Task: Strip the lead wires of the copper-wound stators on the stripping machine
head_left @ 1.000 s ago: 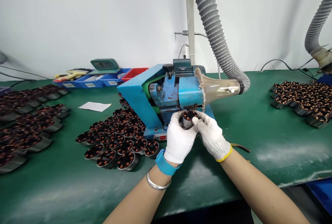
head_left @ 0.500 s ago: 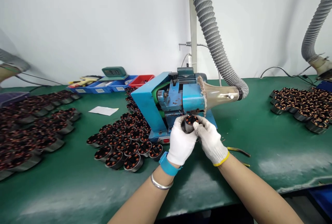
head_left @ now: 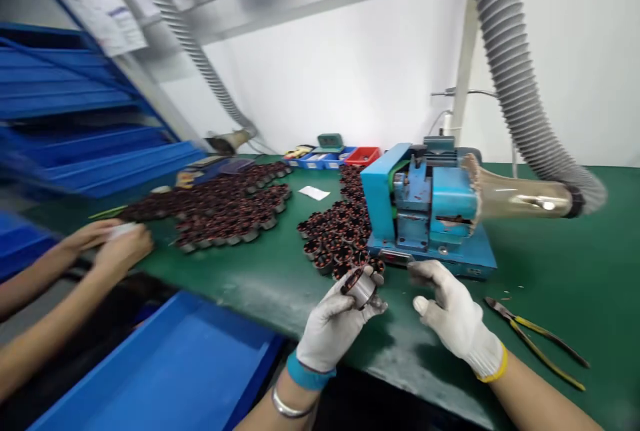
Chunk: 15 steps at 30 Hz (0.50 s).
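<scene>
My left hand (head_left: 336,328), in a white glove with a blue band at the wrist, grips a motor stator (head_left: 362,290). The part is tilted, its metal side turned toward my right and its copper-wound face to the left. Apart from it, my right hand (head_left: 453,311) hovers over the table with gloved fingers spread and nothing in them. Behind both hands stands a blue belt-driven machine (head_left: 415,208), its clear funnel (head_left: 523,196) joined to a grey hose. Many similar stators (head_left: 340,231) sit left of the machine.
Yellow-handled cutting pliers (head_left: 537,338) lie right of my right hand. Another large group of stators (head_left: 235,211) is on the left. A co-worker's hands (head_left: 117,241) hold something white there. A blue bin (head_left: 165,364) stands below the table edge.
My view has swung left, bringing the co-worker and blue bins into sight. My right hand has let go of the stator and moved away; the left keeps it, now tilted.
</scene>
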Each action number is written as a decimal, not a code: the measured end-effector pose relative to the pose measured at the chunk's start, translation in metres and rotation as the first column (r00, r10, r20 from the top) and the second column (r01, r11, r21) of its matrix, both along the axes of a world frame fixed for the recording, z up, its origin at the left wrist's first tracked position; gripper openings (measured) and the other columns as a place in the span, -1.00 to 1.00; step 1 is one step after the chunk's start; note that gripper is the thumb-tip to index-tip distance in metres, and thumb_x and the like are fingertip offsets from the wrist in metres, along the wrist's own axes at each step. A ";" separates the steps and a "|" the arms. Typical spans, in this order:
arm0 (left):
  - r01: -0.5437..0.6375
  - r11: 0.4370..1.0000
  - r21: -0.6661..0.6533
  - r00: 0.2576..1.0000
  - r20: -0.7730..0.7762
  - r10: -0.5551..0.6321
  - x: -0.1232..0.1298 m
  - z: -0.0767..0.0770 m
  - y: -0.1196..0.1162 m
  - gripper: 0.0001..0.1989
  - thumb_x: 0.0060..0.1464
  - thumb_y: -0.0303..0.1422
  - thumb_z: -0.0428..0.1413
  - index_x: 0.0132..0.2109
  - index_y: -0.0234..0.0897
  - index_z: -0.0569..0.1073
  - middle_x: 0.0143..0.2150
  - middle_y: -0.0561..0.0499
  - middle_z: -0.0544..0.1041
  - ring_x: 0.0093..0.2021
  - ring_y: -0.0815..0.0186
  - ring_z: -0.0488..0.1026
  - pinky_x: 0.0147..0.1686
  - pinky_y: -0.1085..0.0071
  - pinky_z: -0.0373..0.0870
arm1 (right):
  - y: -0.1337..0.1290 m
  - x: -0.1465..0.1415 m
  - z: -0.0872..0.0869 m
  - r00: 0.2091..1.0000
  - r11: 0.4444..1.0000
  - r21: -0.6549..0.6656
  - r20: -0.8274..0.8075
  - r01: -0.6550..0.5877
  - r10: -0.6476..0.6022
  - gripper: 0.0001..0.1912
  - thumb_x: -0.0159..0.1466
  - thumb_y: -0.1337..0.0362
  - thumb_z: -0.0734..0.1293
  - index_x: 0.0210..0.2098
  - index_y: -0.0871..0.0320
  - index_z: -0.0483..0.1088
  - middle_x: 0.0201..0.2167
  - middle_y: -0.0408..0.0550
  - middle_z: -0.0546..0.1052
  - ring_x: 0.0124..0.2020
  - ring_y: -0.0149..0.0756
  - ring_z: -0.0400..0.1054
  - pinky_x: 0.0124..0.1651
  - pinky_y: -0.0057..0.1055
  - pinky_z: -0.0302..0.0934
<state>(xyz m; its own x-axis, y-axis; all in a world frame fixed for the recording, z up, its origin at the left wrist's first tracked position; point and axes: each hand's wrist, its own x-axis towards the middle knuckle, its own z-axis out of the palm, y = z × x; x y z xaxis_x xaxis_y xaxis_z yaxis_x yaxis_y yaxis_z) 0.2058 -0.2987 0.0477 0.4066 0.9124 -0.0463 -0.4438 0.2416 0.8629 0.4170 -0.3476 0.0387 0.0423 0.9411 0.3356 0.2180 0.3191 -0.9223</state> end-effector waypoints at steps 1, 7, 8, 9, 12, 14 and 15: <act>-0.054 0.992 0.113 0.988 -0.137 0.069 -0.018 -0.004 0.002 -0.51 -0.18 -0.25 0.22 -0.03 -0.29 0.50 -0.12 -0.19 0.58 -0.26 0.13 0.53 -0.11 0.08 0.48 | 0.000 -0.001 -0.002 1.000 1.000 -0.028 0.022 0.004 -0.003 -0.59 0.21 0.22 0.34 0.06 0.06 0.37 0.00 0.05 0.43 0.00 -0.06 0.38 0.08 -0.12 0.32; -0.141 0.878 0.458 0.127 -0.871 0.475 -0.135 -0.021 0.057 -0.44 -0.15 -0.14 0.22 0.00 -0.34 0.45 -0.06 -0.21 0.57 0.02 -0.02 0.50 0.02 0.15 0.41 | 0.005 -0.001 -0.016 0.978 0.990 -0.136 0.206 0.027 0.002 -0.56 0.19 0.11 0.33 0.06 0.05 0.40 0.06 0.07 0.44 0.03 -0.04 0.41 0.02 -0.20 0.40; -0.186 0.862 0.471 0.027 -0.875 0.484 -0.148 -0.021 0.070 -0.40 -0.16 -0.12 0.22 0.01 -0.39 0.44 -0.01 -0.30 0.54 0.08 -0.12 0.45 0.06 0.07 0.36 | 0.006 0.000 -0.018 0.973 0.989 -0.144 0.232 0.024 0.010 -0.55 0.19 0.07 0.33 0.06 0.03 0.41 0.07 0.07 0.45 0.03 -0.04 0.41 0.00 -0.22 0.42; -0.227 0.842 0.489 -0.059 -0.870 0.489 -0.158 -0.021 0.082 -0.36 -0.15 -0.10 0.21 0.02 -0.46 0.41 0.05 -0.41 0.49 0.16 -0.22 0.37 0.11 -0.02 0.28 | 0.007 0.001 -0.020 0.967 0.988 -0.149 0.256 0.032 0.007 -0.53 0.18 0.04 0.32 0.06 0.02 0.42 0.07 0.05 0.45 0.03 -0.03 0.42 -0.02 -0.22 0.43; -0.290 0.798 0.527 -0.245 -0.848 0.470 -0.165 -0.025 0.099 -0.28 -0.06 -0.04 0.16 0.05 -0.64 0.37 0.15 -0.65 0.33 0.26 -0.39 0.18 0.17 -0.18 0.10 | 0.011 0.006 -0.031 0.948 0.984 -0.132 0.310 0.116 -0.070 -0.53 0.14 -0.04 0.33 0.00 -0.04 0.47 0.00 0.04 0.51 -0.02 0.04 0.46 -0.07 -0.17 0.46; -0.262 0.800 0.540 -0.285 -0.835 0.471 -0.160 -0.033 0.101 -0.29 -0.03 -0.04 0.17 0.05 -0.65 0.38 0.18 -0.64 0.30 0.28 -0.35 0.16 0.21 -0.12 0.07 | 0.018 0.009 -0.042 0.947 0.985 -0.082 0.296 0.154 -0.123 -0.58 0.10 -0.03 0.37 -0.07 -0.09 0.51 -0.09 0.06 0.56 -0.07 0.12 0.48 -0.15 -0.10 0.48; -0.231 0.807 0.544 -0.284 -0.831 0.479 -0.157 -0.036 0.101 -0.31 -0.02 -0.04 0.19 0.06 -0.60 0.39 0.22 -0.58 0.28 0.30 -0.28 0.14 0.24 -0.07 0.06 | 0.022 0.010 -0.046 0.946 0.984 -0.044 0.284 0.173 -0.154 -0.63 0.08 -0.02 0.39 -0.12 -0.16 0.53 -0.13 0.04 0.57 -0.10 0.15 0.49 -0.20 -0.07 0.48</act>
